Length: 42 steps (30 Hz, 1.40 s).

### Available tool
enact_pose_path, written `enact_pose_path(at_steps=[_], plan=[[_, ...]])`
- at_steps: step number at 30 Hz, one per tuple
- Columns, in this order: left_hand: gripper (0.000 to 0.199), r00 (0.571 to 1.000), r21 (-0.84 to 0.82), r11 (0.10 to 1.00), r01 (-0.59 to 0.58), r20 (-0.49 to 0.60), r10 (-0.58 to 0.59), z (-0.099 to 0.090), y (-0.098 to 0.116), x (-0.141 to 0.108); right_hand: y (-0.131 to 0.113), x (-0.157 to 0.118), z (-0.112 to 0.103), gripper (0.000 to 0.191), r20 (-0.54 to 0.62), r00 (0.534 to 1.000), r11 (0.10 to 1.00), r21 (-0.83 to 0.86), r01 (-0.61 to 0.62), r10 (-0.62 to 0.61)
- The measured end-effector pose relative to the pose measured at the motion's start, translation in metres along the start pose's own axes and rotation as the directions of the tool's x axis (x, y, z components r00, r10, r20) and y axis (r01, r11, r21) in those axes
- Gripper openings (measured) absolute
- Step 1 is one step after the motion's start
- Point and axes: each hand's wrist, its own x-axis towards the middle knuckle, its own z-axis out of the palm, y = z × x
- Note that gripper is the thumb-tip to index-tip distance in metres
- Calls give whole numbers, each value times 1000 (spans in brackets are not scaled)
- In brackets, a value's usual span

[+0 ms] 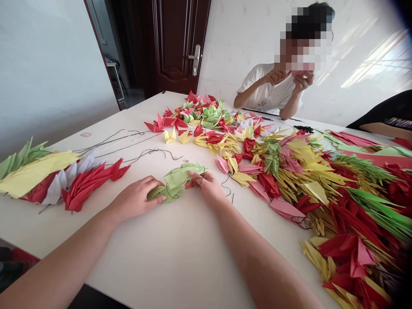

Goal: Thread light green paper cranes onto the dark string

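White table point(180, 262) on my remote feed: folded-paper rows point(92, 182) at left; my left hand point(137, 196) curls around one end of the green paper point(179, 177) mid-table, my right hand point(207, 188) pinches its other end; multicoloured paper heap point(294, 156) at right

My feed shows a white tabletop point(167, 257): paper strands point(41, 169) left, threads point(157, 149) left-centre, paper heap point(299, 159) upper centre to lower right.

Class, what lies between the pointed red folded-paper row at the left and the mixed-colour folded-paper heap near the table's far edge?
In the head view, several thin black threads lie loosely on the white tabletop between them.
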Motion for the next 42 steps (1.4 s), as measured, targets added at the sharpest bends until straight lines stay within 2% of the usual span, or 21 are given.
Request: enact_pose_path(at_steps=[6,14,18,20,23,25,30,32,34,36,39,42], plan=[[36,1000,5,1000,-9,2,9,1,-2,0,2,1,-2,26,-42,999,1000,28,-7,8],[35,1000,-4,1000,-11,2,11,0,-2,1,4,5,-6,22,-117,993,981,195,25,-2],[34,1000,-18,1000,-17,-6,17,1,-2,1,4,5,-5,22,-128,992,980,197,24,2],[35,1000,-36,999,14,-22,-15,3,-3,3,5,5,-5,23,-128,992,985,171,21,1],[38,987,-53,991,123,-100,-127,6,-6,10,6,4,-4,24,-122,993,992,125,12,3],[40,969,-22,982,189,-156,-190,8,-9,18,5,3,-3,26,-119,993,996,87,7,4],[41,971,221,954,200,-175,-163,9,-13,45,-1,-2,1,31,-90,996,998,-60,-1,-4],[41,968,263,943,205,-198,-155,9,-14,54,-2,-2,3,32,-93,996,997,-75,-4,-3],[41,978,228,964,134,-186,-92,8,-15,57,-1,-2,4,33,-88,996,997,-76,-2,-5],[41,981,128,990,58,-191,-33,7,-18,56,0,-1,4,34,-70,998,996,-89,-5,-1],[45,972,-17,999,32,-232,-35,2,-24,51,1,1,4,35,-58,998,992,-122,-9,2],[45,980,-40,999,18,-198,-25,-3,-30,50,0,1,4,36,-60,998,991,-130,-11,4]])
